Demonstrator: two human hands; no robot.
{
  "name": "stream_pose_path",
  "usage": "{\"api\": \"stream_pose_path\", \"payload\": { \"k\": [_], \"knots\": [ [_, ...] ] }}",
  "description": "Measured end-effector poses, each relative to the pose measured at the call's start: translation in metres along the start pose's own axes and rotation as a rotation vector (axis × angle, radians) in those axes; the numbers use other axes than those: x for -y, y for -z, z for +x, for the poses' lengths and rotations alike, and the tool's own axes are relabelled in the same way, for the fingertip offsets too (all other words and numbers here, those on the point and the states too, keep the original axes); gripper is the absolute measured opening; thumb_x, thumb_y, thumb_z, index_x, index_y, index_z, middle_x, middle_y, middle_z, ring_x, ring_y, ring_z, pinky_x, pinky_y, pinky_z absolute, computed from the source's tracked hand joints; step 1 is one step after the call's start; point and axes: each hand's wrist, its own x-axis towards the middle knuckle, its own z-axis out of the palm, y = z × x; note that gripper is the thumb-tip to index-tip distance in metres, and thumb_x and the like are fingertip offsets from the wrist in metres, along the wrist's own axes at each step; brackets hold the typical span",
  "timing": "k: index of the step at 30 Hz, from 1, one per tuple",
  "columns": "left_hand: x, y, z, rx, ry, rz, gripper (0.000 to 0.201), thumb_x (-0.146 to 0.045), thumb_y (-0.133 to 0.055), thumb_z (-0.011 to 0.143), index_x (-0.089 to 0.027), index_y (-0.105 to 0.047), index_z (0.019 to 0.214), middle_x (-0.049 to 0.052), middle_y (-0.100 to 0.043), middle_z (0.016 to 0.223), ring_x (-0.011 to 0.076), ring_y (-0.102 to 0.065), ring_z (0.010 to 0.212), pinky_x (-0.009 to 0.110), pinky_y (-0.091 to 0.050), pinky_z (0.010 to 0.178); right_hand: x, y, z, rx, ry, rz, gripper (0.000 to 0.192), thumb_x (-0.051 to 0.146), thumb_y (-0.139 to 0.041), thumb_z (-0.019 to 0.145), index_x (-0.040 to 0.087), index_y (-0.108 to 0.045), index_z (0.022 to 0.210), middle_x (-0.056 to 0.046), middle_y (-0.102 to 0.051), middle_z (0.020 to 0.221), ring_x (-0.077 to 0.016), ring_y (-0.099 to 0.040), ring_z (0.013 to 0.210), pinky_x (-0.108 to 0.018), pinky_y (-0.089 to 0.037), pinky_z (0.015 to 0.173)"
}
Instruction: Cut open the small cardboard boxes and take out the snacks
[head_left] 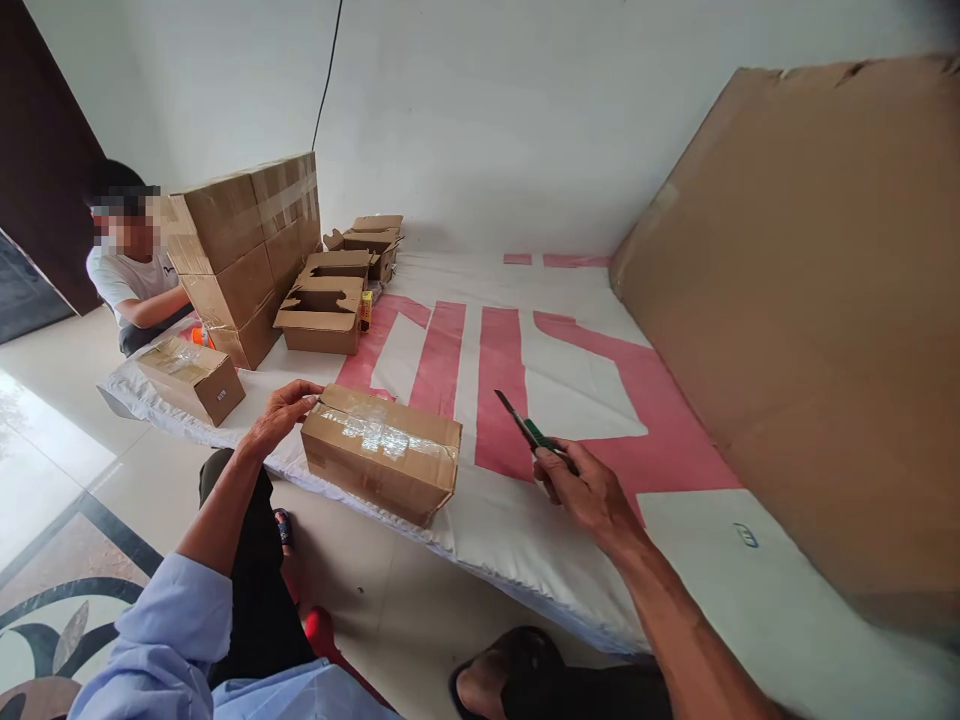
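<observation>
A sealed cardboard box (381,452), its top seam covered with clear tape, sits on a white and pink sheet (480,360) spread over the floor, just ahead of the person's knees. The left hand (279,415) rests at the box's 9 o'clock end, fingers laid flat against the top corner, touching rather than clasping it. At the box's 3 o'clock, a little apart from it, the right hand (589,490) is closed around a green-handled knife (531,430), the blade pointing up toward 11 o'clock and clear of the cardboard. A second taped box (193,378) lies at about 10 o'clock from the first, near the sheet's edge. Farther off, toward 11 o'clock, stands a stack of large cartons (244,255), and just to its right a row of open boxes (330,305) with their flaps up; a small yellow thing stands beside them, perhaps a bottle, though it is too small to tell. Another person (131,275) in a white shirt sits behind the stack at 10 o'clock, arm folded across the body. A big flat sheet of cardboard (810,320) leans against the wall at 2 o'clock.
</observation>
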Motion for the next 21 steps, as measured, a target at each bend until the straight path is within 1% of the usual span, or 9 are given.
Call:
{"api": "stream_pose_path", "payload": {
  "k": [2,5,8,11,13,16,18,21],
  "knots": [
    [0.004,-0.001,0.004,0.029,0.001,-0.051,0.045,-0.052,-0.079,0.080,-0.020,-0.075,0.111,0.006,-0.078,0.115,0.0189,-0.069,0.095,0.031,-0.052,0.085,0.017,-0.001,-0.007,0.051,-0.045,0.136,0.047,0.067,-0.062,0.085,0.022,-0.066,0.098,0.000,-0.063,0.066,-0.0179,-0.052,0.052,-0.031,-0.043,0.050],
    [0.010,-0.001,0.007,0.068,0.011,-0.105,0.042,-0.047,-0.080,0.078,-0.020,-0.076,0.110,0.006,-0.078,0.118,0.0195,-0.069,0.097,0.031,-0.052,0.085,0.046,-0.004,-0.015,0.116,-0.013,0.230,0.045,0.069,-0.064,0.087,0.024,-0.066,0.087,0.001,-0.060,0.064,-0.0166,-0.052,0.055,-0.030,-0.043,0.053],
    [0.012,-0.002,0.006,0.089,0.015,-0.135,0.040,-0.042,-0.080,0.076,-0.021,-0.075,0.109,0.005,-0.078,0.113,0.0197,-0.069,0.096,0.030,-0.050,0.083,0.075,-0.011,-0.021,0.179,0.044,0.280,0.048,0.072,-0.065,0.087,0.024,-0.067,0.086,0.000,-0.062,0.067,-0.0167,-0.053,0.057,-0.031,-0.046,0.054],
    [0.012,-0.003,0.003,0.131,0.015,-0.159,0.040,-0.041,-0.084,0.074,-0.020,-0.074,0.106,0.004,-0.079,0.105,0.0207,-0.070,0.096,0.031,-0.049,0.084,0.099,-0.019,-0.025,0.245,0.093,0.258,0.050,0.074,-0.064,0.088,0.024,-0.066,0.086,0.000,-0.060,0.065,-0.0168,-0.053,0.058,-0.031,-0.047,0.055],
    [0.012,-0.005,0.001,0.148,0.001,-0.193,0.038,-0.039,-0.088,0.071,-0.019,-0.073,0.099,0.006,-0.079,0.107,0.0224,-0.071,0.100,0.032,-0.049,0.088,0.109,-0.022,-0.025,0.264,0.113,0.211,0.051,0.075,-0.063,0.089,0.024,-0.066,0.086,0.001,-0.057,0.063,-0.0168,-0.052,0.058,-0.031,-0.046,0.055],
    [0.014,-0.009,-0.003,0.142,-0.046,-0.245,0.034,-0.038,-0.091,0.069,-0.016,-0.072,0.088,0.010,-0.077,0.124,0.0255,-0.071,0.112,0.036,-0.050,0.096,0.114,-0.022,-0.022,0.258,0.135,0.139,0.053,0.076,-0.061,0.088,0.023,-0.068,0.088,0.001,-0.057,0.065,-0.0166,-0.051,0.058,-0.030,-0.043,0.053],
    [0.014,-0.011,-0.006,0.142,-0.065,-0.245,0.034,-0.039,-0.092,0.070,-0.016,-0.074,0.086,0.012,-0.075,0.132,0.0278,-0.070,0.118,0.038,-0.050,0.100,0.116,-0.019,-0.019,0.259,0.160,0.082,0.053,0.075,-0.061,0.088,0.023,-0.070,0.089,0.001,-0.058,0.067,-0.0172,-0.052,0.061,-0.030,-0.043,0.055],
    [0.012,-0.014,-0.012,0.151,-0.091,-0.225,0.034,-0.044,-0.091,0.074,-0.017,-0.080,0.091,0.012,-0.075,0.135,0.0314,-0.069,0.124,0.041,-0.050,0.105,0.123,-0.014,-0.015,0.248,0.225,-0.003,0.051,0.071,-0.061,0.089,0.022,-0.074,0.093,-0.002,-0.063,0.073,-0.0198,-0.057,0.069,-0.031,-0.046,0.061]
  ]
}}
